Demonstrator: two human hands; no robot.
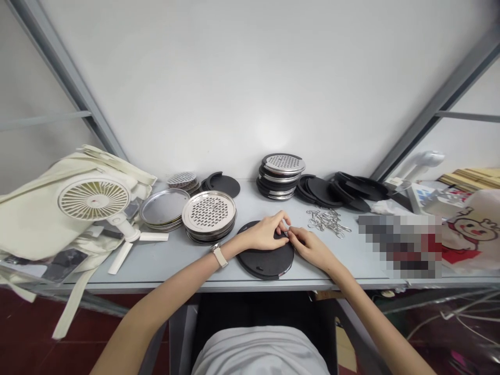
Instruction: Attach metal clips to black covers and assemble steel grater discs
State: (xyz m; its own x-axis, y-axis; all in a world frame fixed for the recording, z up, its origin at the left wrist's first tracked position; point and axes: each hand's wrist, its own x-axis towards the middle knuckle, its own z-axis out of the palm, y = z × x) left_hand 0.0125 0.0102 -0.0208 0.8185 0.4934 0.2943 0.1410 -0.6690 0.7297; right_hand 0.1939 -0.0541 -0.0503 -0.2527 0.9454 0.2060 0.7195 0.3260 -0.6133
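Note:
A round black plastic disc lies flat near the table's front edge, in front of me. My left hand, with a watch on its wrist, rests over the disc's upper part, its fingers curled together at the right rim. There my right hand meets it in a pinch of thumb and fingers. Whatever small piece sits between the fingertips is too hidden to name. Just beyond my right hand is a loose pile of wire clips. Left of the disc stands a stack of round metal grater plates.
Plain metal discs are stacked at left, beside a white fan and a cream bag. Against the wall stand a pile of black-rimmed graters and several black discs. A printed bag lies at right.

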